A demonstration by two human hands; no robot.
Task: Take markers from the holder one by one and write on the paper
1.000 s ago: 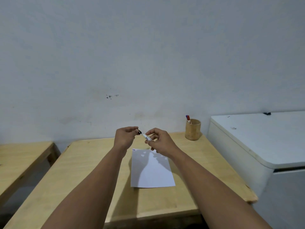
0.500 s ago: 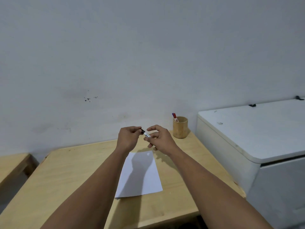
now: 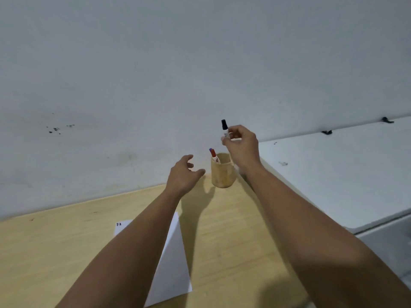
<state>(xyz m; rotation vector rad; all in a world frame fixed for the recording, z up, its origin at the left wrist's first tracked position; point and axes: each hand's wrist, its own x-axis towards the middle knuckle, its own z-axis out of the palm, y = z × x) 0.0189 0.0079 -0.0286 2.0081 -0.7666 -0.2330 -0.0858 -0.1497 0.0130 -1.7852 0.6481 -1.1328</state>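
right hand (image 3: 241,147) is raised above the wooden holder (image 3: 223,172), fingers pinched around the white barrel of a black-capped marker (image 3: 224,128). the marker stands close to upright, cap at the top, its lower end hidden behind the fingers. it is clear of the holder, above and slightly behind its rim.

left hand (image 3: 182,174) hangs just left of the holder, fingers loosely spread and curled, gripping nothing. it does not appear to touch the holder, though the gap between fingertip and wood is narrow and hard to judge from this angle.

the holder sits at the far right corner of the wooden table (image 3: 66,241), close to the wall (image 3: 155,63). inside it a red-capped marker (image 3: 214,155) leans to the left, with a blue tip showing just behind it; what that blue tip belongs to cannot be made out.

the sheet of paper (image 3: 172,263) lies flat on the table, nearer the person, partly covered by the left forearm. small dark marks (image 3: 119,224) show at its far left corner.

a white chest-like unit (image 3: 333,174) stands directly right of the table.
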